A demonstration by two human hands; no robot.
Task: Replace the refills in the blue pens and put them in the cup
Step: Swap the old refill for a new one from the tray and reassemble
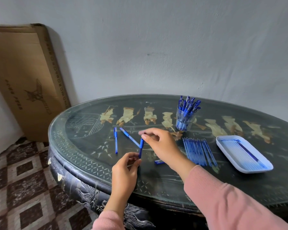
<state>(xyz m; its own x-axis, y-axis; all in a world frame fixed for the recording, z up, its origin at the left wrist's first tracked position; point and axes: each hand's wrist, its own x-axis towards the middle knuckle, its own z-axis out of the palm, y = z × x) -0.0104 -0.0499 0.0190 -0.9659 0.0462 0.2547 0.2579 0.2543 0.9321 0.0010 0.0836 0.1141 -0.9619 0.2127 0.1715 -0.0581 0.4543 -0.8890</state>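
My left hand (125, 168) pinches the lower end of a blue pen barrel (141, 147), held nearly upright above the table. My right hand (160, 143) pinches a small part at the barrel's top end; the part is blurred. Two more blue pens (115, 140) (129, 136) lie on the table to the left. A blue pen cap (159, 162) lies under my right wrist. A row of several blue refills (199, 151) lies to the right. A clear cup (184, 120) holding several blue pens stands at the back.
A white tray (229, 140) with used refills sits at the right on the dark round glass-topped table (83, 156). A cardboard box (23, 77) leans against the wall at the left. Patterned tile floor (23, 188) lies below the table's left edge.
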